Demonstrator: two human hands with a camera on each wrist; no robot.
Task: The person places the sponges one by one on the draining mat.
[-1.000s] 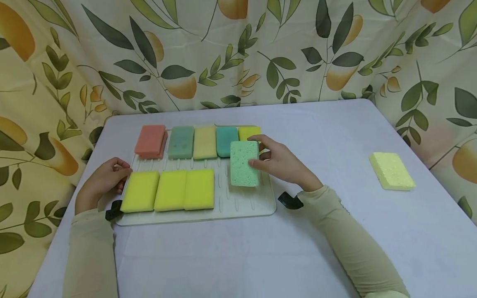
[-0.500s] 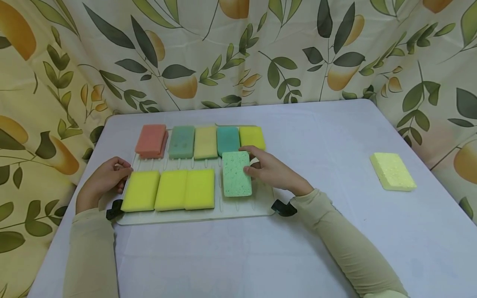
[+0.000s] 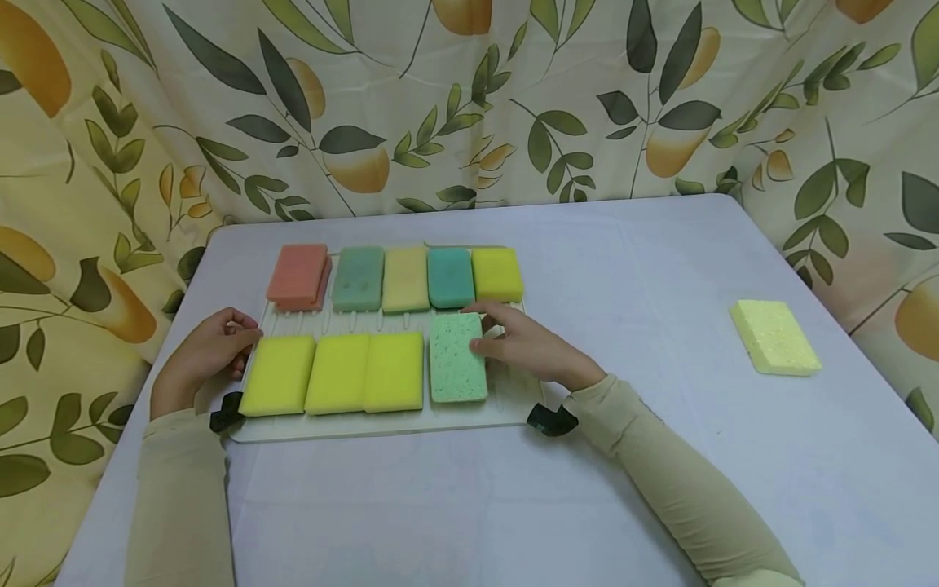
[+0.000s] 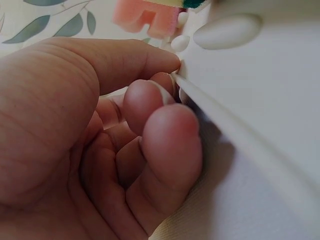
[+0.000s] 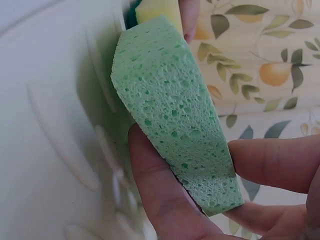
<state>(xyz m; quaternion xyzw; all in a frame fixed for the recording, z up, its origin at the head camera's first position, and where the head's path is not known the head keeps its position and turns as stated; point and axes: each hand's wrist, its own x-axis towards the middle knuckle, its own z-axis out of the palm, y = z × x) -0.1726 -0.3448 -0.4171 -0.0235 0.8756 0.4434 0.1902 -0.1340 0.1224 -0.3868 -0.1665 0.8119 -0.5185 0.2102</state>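
My right hand [image 3: 530, 346] pinches a pale green, pore-speckled sponge [image 3: 458, 359] by its right edge, thumb on top. In the right wrist view the sponge [image 5: 170, 115] tilts just over the ribbed white tray [image 5: 45, 175]; whether it touches cannot be told. At the tray's left edge, my left hand [image 3: 213, 350] grips the rim between thumb and index finger, as the left wrist view shows with the tray rim [image 4: 235, 132]. Yellow sponges [image 3: 275, 377] form the front row, left of the green one.
Along the tray's back lie a stacked pink sponge [image 3: 297, 275], a grey-green one [image 3: 357, 279], a pale yellow one [image 3: 405, 280], a teal one [image 3: 451, 277] and a bright yellow one [image 3: 497, 274]. A light yellow sponge [image 3: 775, 337] lies apart on the white-covered table [image 3: 638, 269].
My right hand has carried the green sponge left and toward the front, lowering it beside the front row of yellow sponges. The left hand stays at the tray's edge.
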